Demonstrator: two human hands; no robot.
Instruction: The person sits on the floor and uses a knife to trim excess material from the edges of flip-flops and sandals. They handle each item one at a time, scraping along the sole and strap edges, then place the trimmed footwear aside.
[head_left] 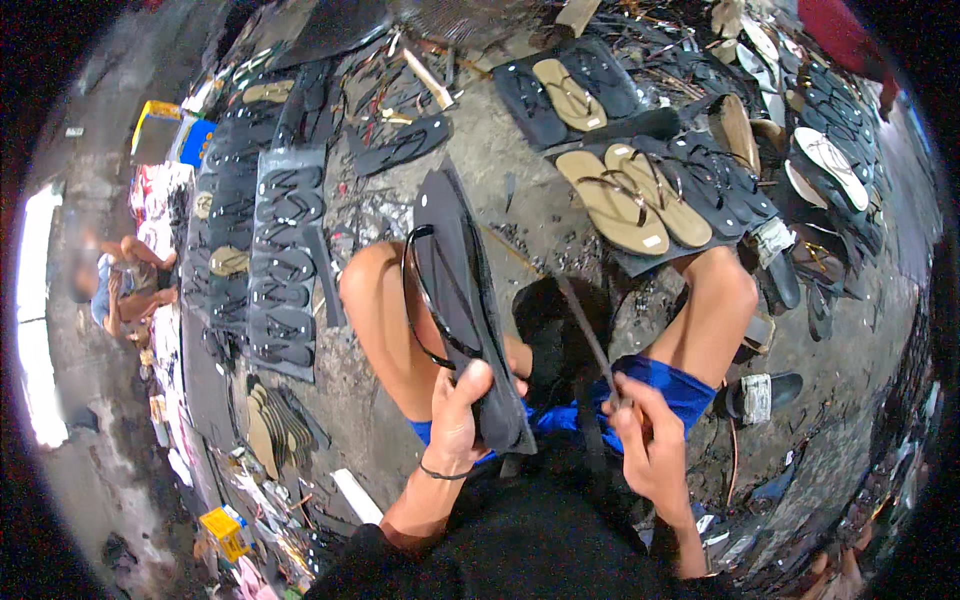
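My left hand point(455, 420) is closed round the heel half of a black flip-flop point(450, 250), thumb on top near the glossy dark strap. The flip-flop points away from me, and a slightly wider, rough-edged black sole sheet lies against its underside. In my right hand point(650, 440), closed fingers grip one end of a long, thin, dark blade-like tool point(583, 322). Its far end reaches up and left over the ground, apart from the flip-flop. Whether its edge is sharp cannot be made out.
Tan flip-flops point(605, 205) lie on a dark sheet beyond my right knee. Rows of black flip-flops on a sheet point(285, 255) stretch along the left. A loose black flip-flop point(402, 145) lies ahead among scraps. Another person point(125, 285) sits far left.
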